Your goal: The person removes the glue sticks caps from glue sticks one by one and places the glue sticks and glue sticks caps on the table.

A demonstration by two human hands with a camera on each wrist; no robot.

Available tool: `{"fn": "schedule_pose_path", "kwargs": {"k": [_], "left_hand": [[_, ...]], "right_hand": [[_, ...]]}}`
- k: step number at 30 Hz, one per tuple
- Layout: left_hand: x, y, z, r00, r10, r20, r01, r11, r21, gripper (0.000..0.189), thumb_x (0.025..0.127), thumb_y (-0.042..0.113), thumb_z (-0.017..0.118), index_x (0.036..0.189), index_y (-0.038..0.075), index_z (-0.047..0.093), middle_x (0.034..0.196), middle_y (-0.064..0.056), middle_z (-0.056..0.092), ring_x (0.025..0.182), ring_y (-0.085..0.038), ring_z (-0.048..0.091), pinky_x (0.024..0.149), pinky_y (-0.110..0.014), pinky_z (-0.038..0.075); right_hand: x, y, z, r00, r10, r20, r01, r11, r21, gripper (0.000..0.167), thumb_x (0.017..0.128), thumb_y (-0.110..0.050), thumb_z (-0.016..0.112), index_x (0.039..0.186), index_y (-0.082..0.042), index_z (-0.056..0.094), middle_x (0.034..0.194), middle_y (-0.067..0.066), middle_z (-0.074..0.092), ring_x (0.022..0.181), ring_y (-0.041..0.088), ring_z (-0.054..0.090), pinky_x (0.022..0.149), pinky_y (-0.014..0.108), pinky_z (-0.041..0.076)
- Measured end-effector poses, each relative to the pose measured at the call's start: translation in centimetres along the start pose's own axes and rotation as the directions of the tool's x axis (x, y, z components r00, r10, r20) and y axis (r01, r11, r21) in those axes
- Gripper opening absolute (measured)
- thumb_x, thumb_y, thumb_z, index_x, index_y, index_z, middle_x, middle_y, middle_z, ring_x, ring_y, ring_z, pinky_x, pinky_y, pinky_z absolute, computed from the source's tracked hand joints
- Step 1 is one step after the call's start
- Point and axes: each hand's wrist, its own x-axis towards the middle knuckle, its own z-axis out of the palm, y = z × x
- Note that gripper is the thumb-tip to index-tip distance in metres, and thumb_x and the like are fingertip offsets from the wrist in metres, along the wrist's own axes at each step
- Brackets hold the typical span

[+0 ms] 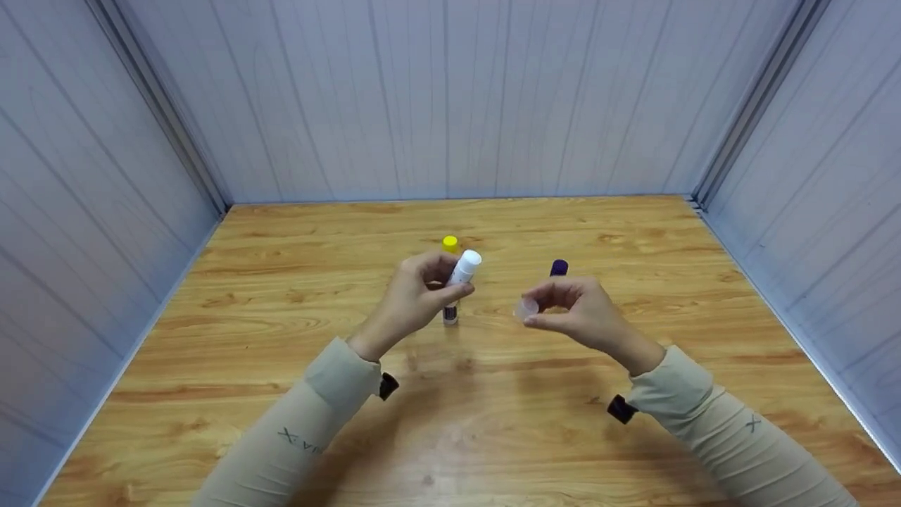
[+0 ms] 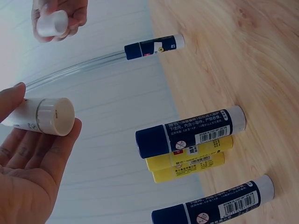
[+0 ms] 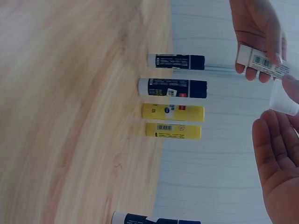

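My left hand point(image 1: 415, 292) grips a white glue stick point(image 1: 464, 266) between thumb and fingers, its bare white end tilted up. In the left wrist view that glue stick point(image 2: 46, 115) shows a round, pale end and a seam near it. My right hand point(image 1: 577, 310) pinches a small translucent white cap point(image 1: 526, 308) by thumb and fingertips, apart from the glue stick in the head view. The right wrist view shows a barcode label on the held glue stick point(image 3: 261, 60), with the cap point(image 3: 281, 98) below it.
Several glue sticks stand upright on the wooden table point(image 1: 281, 282). Behind my left hand is a yellow-capped one point(image 1: 450, 243); a dark blue-capped one point(image 1: 559, 267) is behind my right hand. The right wrist view shows two yellow sticks beside dark blue ones point(image 3: 173, 87). Pale panel walls point(image 1: 443, 98) enclose the table.
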Motion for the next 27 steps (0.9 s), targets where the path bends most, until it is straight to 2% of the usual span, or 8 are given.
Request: {"fn": "schedule_pose_path", "kwargs": {"k": [5,12,17,20,24,27], "left_hand": [[-0.2,-0.2,-0.1,1.0,0.001,-0.001,-0.001,1.0,-0.016,0.028,0.097,0.011,0.084,0.122,0.002,0.074,0.116,-0.013,0.08,0.103,-0.023,0.078,0.09,-0.038,0.066],[-0.7,-1.0,-0.2,1.0,0.02,0.004,-0.02,0.999,-0.032,0.024,0.098,0.01,0.083,0.119,0.003,0.075,0.114,-0.017,0.08,0.099,-0.021,0.078,0.088,-0.036,0.067],[-1.0,-1.3,-0.2,1.0,0.021,0.0,-0.021,0.999,-0.039,0.024,0.097,0.007,0.082,0.119,0.001,0.074,0.113,-0.019,0.079,0.098,-0.021,0.078,0.086,-0.035,0.067],[-1.2,-1.3,-0.1,1.0,-0.001,0.002,0.001,0.999,-0.041,0.025,0.097,0.006,0.083,0.119,0.001,0.073,0.112,-0.015,0.08,0.098,-0.021,0.078,0.086,-0.035,0.067],[-1.5,-1.4,-0.1,1.0,-0.027,0.014,0.028,0.998,-0.052,0.027,0.097,0.008,0.083,0.12,0.0,0.072,0.114,-0.016,0.079,0.098,-0.022,0.078,0.086,-0.036,0.067],[-1.7,-1.6,0.0,0.999,-0.033,0.024,0.035,0.997,-0.063,0.027,0.097,0.009,0.083,0.119,-0.001,0.072,0.114,-0.019,0.079,0.098,-0.021,0.078,0.086,-0.035,0.066]], "right_hand": [[-0.6,0.6,0.6,0.994,-0.014,0.109,0.021,0.997,-0.068,0.026,0.09,0.002,0.086,0.115,0.006,0.078,0.107,0.023,0.079,0.094,0.007,0.075,0.084,0.024,0.064],[-1.2,1.5,1.4,0.977,-0.069,0.202,0.096,0.987,-0.128,0.023,0.091,-0.001,0.087,0.112,0.001,0.08,0.106,0.016,0.082,0.094,0.011,0.076,0.086,0.032,0.066],[-1.6,2.2,1.9,0.965,-0.049,0.257,0.094,0.981,-0.167,0.018,0.092,-0.006,0.088,0.108,-0.002,0.081,0.102,0.01,0.083,0.094,0.014,0.078,0.086,0.038,0.067],[-1.9,2.6,2.3,0.958,-0.04,0.285,0.104,0.972,-0.212,0.016,0.09,-0.005,0.088,0.105,-0.003,0.083,0.1,0.009,0.084,0.091,0.016,0.078,0.085,0.037,0.067],[-2.2,2.9,2.6,0.936,-0.04,0.349,0.135,0.958,-0.252,0.013,0.09,-0.002,0.087,0.103,-0.003,0.083,0.098,0.009,0.084,0.09,0.02,0.079,0.084,0.036,0.067],[-2.5,3.0,2.9,0.916,-0.007,0.402,0.125,0.955,-0.269,0.014,0.09,-0.002,0.087,0.103,-0.003,0.083,0.1,0.01,0.083,0.093,0.019,0.078,0.086,0.037,0.067]]}}
